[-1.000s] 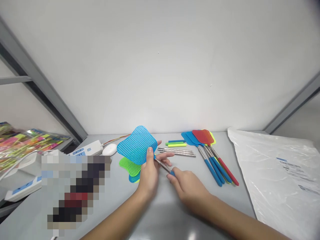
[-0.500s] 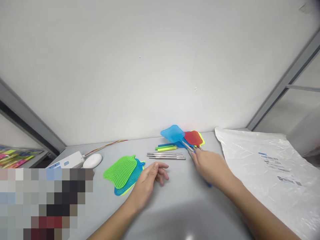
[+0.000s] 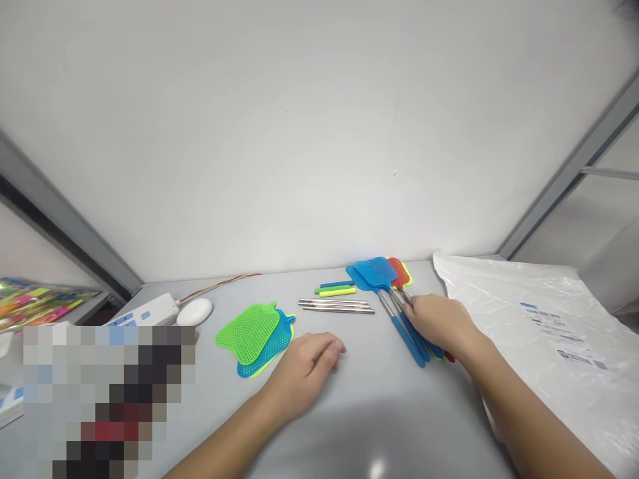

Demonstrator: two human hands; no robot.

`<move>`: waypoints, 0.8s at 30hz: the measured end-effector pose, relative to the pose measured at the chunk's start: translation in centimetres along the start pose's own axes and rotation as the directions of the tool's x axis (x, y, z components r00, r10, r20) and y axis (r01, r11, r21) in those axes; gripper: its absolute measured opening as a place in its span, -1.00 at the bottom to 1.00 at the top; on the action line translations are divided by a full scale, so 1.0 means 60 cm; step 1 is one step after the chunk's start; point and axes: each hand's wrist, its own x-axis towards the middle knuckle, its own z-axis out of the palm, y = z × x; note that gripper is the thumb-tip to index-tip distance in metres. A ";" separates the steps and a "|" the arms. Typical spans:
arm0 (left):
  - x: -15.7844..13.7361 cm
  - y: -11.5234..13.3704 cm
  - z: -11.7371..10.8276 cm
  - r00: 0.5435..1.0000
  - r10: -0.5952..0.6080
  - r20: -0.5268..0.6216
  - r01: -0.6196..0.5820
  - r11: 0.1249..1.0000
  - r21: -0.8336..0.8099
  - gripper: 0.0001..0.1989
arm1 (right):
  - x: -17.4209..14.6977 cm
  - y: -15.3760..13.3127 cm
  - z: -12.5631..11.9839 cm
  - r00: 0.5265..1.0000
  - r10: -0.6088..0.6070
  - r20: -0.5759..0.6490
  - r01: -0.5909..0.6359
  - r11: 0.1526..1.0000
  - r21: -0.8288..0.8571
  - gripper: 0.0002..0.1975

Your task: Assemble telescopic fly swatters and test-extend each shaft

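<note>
My right hand (image 3: 442, 322) lies over a bunch of fly swatters, its fingers closed round the metal shaft of at least one. Their blue heads (image 3: 377, 273) and a red head (image 3: 399, 271) fan out toward the wall, and the blue handles (image 3: 410, 340) point at me. Some handles are hidden under the hand. My left hand (image 3: 312, 362) rests on the table with its fingers curled and nothing visible in them. Beside it are loose swatter heads, a green one (image 3: 249, 331) partly over a blue one (image 3: 272, 347), with a yellow edge underneath.
Several metal rods (image 3: 337, 306) lie in the middle, with blue, green and yellow handle tubes (image 3: 337, 291) behind them. A white plastic bag (image 3: 524, 319) covers the right side. On the left are a power strip (image 3: 150, 309) and a white round object (image 3: 194, 311).
The blue swatter that my right hand held has come down onto the bunch, its head moving right. My left hand has turned palm down and curled its fingers. The view has shifted slightly.
</note>
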 end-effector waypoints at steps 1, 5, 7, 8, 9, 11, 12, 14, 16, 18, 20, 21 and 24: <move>-0.002 0.003 0.002 0.999 0.033 0.024 -0.034 0.997 0.065 -0.64 | 0.002 0.001 0.002 1.000 -0.005 0.004 0.005 1.000 0.000 -0.59; -0.006 0.006 0.005 0.980 0.172 0.098 -0.191 0.953 0.234 -0.67 | 0.011 0.008 0.014 1.000 -0.014 0.027 0.014 1.000 -0.001 -0.61; -0.006 0.001 -0.003 0.965 0.241 0.106 -0.263 0.909 0.324 -0.67 | 0.014 0.011 0.021 1.000 -0.002 0.022 0.001 1.000 0.006 -0.62; -0.004 -0.003 -0.012 0.959 0.268 0.095 -0.284 0.883 0.374 -0.67 | 0.014 0.013 0.023 1.000 0.003 0.014 -0.003 1.000 0.008 -0.62; -0.003 -0.007 -0.023 0.956 0.286 0.066 -0.286 0.860 0.422 -0.68 | 0.014 0.013 0.025 1.000 0.005 0.001 -0.005 1.000 0.010 -0.62; 0.002 -0.018 -0.050 0.958 0.282 -0.055 -0.218 0.840 0.497 -0.70 | 0.013 0.010 0.027 0.999 -0.003 -0.053 0.004 1.000 0.010 -0.60; 0.005 -0.023 -0.065 0.956 0.253 -0.150 -0.143 0.847 0.512 -0.71 | 0.011 0.006 0.027 0.995 -0.017 -0.097 0.018 1.000 0.007 -0.60; 0.009 -0.035 -0.090 0.928 0.167 -0.333 0.040 0.843 0.537 -0.73 | 0.007 -0.008 0.029 0.974 -0.083 -0.212 0.081 0.997 -0.017 -0.61; 0.012 -0.048 -0.106 0.894 0.064 -0.443 0.223 0.794 0.566 -0.61 | 0.002 -0.029 0.036 0.925 -0.206 -0.318 0.195 0.979 -0.067 -0.66; 0.011 -0.061 -0.111 0.885 -0.054 -0.463 0.354 0.724 0.592 -0.40 | -0.004 -0.051 0.046 0.854 -0.354 -0.381 0.330 0.935 -0.129 -0.71; 0.009 -0.073 -0.110 0.881 -0.171 -0.442 0.431 0.677 0.597 -0.28 | -0.012 -0.070 0.056 0.789 -0.468 -0.397 0.435 0.883 -0.176 -0.74; 0.008 -0.077 -0.109 0.875 -0.220 -0.431 0.457 0.665 0.590 -0.26 | -0.015 -0.078 0.059 0.767 -0.506 -0.394 0.473 0.861 -0.186 -0.74; 0.008 -0.084 -0.108 0.851 -0.316 -0.419 0.515 0.658 0.549 -0.25 | -0.023 -0.091 0.064 0.742 -0.555 -0.376 0.527 0.829 -0.184 -0.74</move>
